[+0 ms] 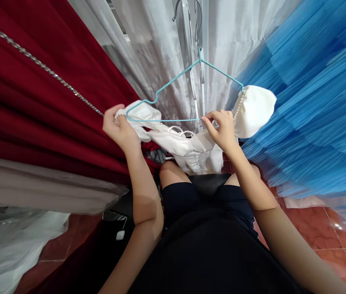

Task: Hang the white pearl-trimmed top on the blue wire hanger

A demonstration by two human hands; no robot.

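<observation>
A light-blue hanger (177, 76) is in front of me, its hook at the top near a metal rack. From it hangs a white dress (185, 148) with pearl-beaded edges. Its right puff sleeve (256, 110) sits over the right shoulder of the hanger. My left hand (119, 124) is closed around the beaded edge of the other sleeve (145, 111), at the hanger's left end. With fingers pinched, my right hand (222, 125) grips the hanger's bottom bar, close to the beaded neckline. The lower part of the dress hangs down towards my knees.
Red fabric (53, 90) with a sparkling trim fills the left side. Blue tulle (307, 98) hangs on the right. White cloth (157, 36) and metal rack poles (188, 36) stand behind the hanger. Below are red floor tiles (329, 228) and plastic-covered white material (20, 249).
</observation>
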